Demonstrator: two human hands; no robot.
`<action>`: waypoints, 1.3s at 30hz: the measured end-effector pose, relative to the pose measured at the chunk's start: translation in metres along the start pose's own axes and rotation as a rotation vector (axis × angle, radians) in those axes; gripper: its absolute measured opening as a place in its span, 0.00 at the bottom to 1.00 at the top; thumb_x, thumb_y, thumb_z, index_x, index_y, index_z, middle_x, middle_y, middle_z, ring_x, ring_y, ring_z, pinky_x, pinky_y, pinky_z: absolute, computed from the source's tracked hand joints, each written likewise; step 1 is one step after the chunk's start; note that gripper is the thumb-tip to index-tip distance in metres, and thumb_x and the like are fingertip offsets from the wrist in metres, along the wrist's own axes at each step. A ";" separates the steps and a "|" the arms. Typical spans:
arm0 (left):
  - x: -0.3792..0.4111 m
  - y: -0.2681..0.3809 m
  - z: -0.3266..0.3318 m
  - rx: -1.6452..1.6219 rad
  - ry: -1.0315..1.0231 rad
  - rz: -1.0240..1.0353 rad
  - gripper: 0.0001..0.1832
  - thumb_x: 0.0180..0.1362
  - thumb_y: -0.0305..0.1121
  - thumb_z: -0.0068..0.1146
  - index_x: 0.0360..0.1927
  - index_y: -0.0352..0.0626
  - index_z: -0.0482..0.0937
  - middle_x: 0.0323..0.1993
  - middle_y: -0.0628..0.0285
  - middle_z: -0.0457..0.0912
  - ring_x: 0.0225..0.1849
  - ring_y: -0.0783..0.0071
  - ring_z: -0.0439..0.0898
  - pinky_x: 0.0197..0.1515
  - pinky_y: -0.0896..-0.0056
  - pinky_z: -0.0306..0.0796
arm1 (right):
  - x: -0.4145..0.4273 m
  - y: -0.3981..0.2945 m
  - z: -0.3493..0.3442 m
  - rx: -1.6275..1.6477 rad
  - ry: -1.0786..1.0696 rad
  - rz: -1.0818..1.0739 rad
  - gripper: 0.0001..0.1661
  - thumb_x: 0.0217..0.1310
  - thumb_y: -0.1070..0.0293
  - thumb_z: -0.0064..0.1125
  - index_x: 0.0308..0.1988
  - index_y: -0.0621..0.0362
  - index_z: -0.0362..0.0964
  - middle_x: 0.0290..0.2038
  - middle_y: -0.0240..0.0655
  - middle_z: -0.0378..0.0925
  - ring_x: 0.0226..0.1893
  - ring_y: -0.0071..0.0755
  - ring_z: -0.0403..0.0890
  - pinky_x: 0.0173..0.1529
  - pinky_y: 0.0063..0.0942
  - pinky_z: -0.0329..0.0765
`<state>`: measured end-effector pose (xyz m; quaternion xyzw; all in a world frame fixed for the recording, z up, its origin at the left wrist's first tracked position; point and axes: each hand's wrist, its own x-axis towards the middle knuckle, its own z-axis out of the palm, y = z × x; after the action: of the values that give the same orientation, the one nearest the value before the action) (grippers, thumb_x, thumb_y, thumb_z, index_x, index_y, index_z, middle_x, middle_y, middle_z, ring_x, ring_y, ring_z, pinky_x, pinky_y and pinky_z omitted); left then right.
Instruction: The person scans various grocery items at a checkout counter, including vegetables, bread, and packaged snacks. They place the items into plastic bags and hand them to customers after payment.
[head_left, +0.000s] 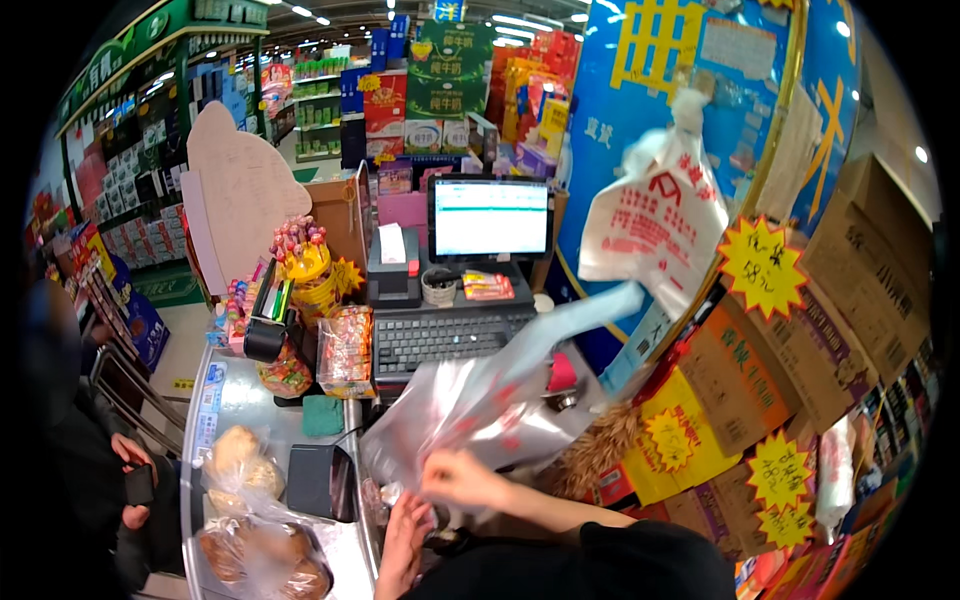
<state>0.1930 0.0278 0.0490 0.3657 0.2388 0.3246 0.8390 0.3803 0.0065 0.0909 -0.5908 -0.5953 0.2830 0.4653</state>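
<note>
My right hand (459, 478) pinches the lower edge of a thin translucent plastic shopping bag (480, 409) with red print. The bag spreads out over the front of the keyboard, and a long strip of it slants up to the right. Just left of and below it, my left hand (406, 531) is close to the bag's edge with its fingers bent. Whether those fingers grip the plastic is unclear. On the metal counter (352, 442) to the left lie clear bags of pale bread buns (240, 459) and brown bread (262, 555). A dark boxy device (321, 481) stands beside them.
A lit monitor (491, 217), keyboard (442, 341), receipt printer (394, 270), lollipop tub (307, 270) and candy packets (345, 345) stand ahead. White printed bags (660, 225) hang at the right, above stacked cartons (739, 375). Across the counter, a person (97, 450) holds a phone (139, 485).
</note>
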 end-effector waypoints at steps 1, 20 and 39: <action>0.004 -0.001 0.003 -0.147 0.050 -0.057 0.23 0.63 0.41 0.48 0.57 0.38 0.66 0.51 0.59 0.72 0.50 0.71 0.72 0.50 0.69 0.67 | -0.007 -0.008 0.019 0.009 -0.142 -0.022 0.08 0.50 0.70 0.59 0.28 0.62 0.70 0.26 0.39 0.73 0.25 0.31 0.74 0.32 0.27 0.72; -0.009 0.063 -0.071 -0.215 0.642 0.179 0.15 0.64 0.36 0.45 0.51 0.39 0.69 0.41 0.59 0.77 0.38 0.69 0.79 0.36 0.66 0.75 | -0.072 0.344 -0.223 -0.560 0.483 0.946 0.45 0.44 0.84 0.45 0.65 0.48 0.52 0.38 0.57 0.76 0.40 0.55 0.78 0.48 0.40 0.72; -0.156 0.046 -0.094 -0.433 1.019 0.745 0.18 0.65 0.35 0.43 0.55 0.37 0.67 0.47 0.56 0.75 0.46 0.64 0.76 0.51 0.61 0.71 | 0.073 -0.014 0.148 0.404 -0.692 -0.042 0.17 0.60 0.65 0.56 0.47 0.62 0.72 0.39 0.32 0.72 0.40 0.26 0.73 0.46 0.24 0.69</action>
<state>0.0103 -0.0176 0.0521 0.0481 0.3925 0.7657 0.5073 0.2525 0.1065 0.0591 -0.3450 -0.6610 0.5671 0.3499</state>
